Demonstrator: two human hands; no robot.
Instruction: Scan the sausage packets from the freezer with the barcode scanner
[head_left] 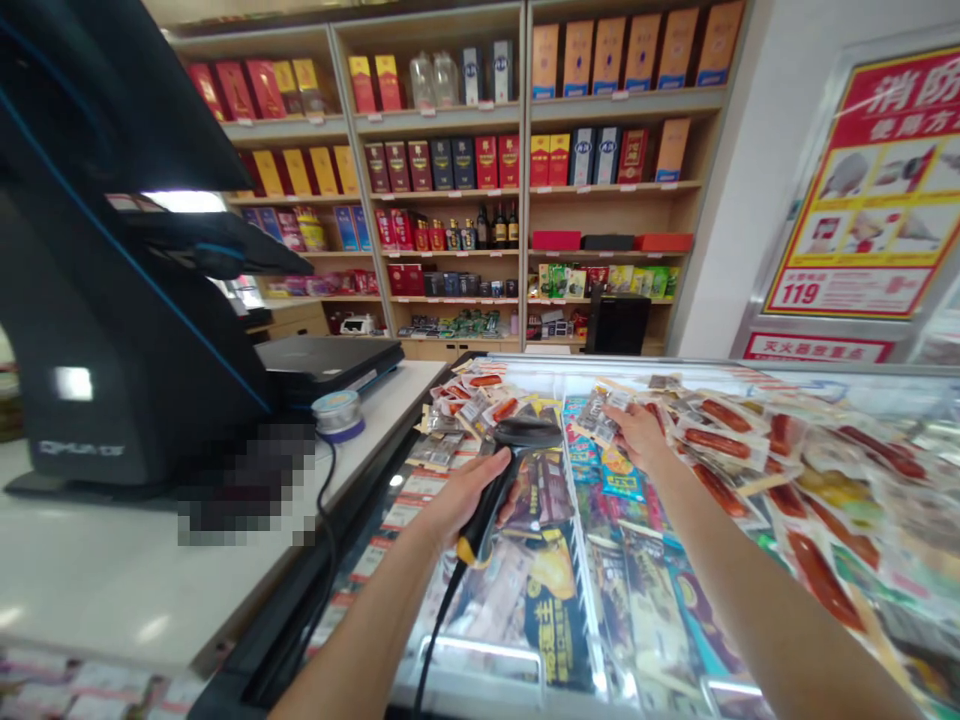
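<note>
My left hand [466, 492] is wrapped round the grip of a black barcode scanner [510, 470] with a yellow band, its head pointing right toward my other hand. Its black cable [435, 630] trails down toward me. My right hand [637, 432] reaches over the glass-topped freezer [570, 640] and pinches a small silver snack packet [600, 415] at the scanner's nose. Both hands hover above packaged snacks and sausages lying on the glass.
A black checkout terminal [105, 330] stands on the white counter [112, 580] at left, with a round tape roll [337, 412] beside it. Shelves of boxed goods [465, 160] line the back wall. A red fire-safety poster [877, 190] hangs at right.
</note>
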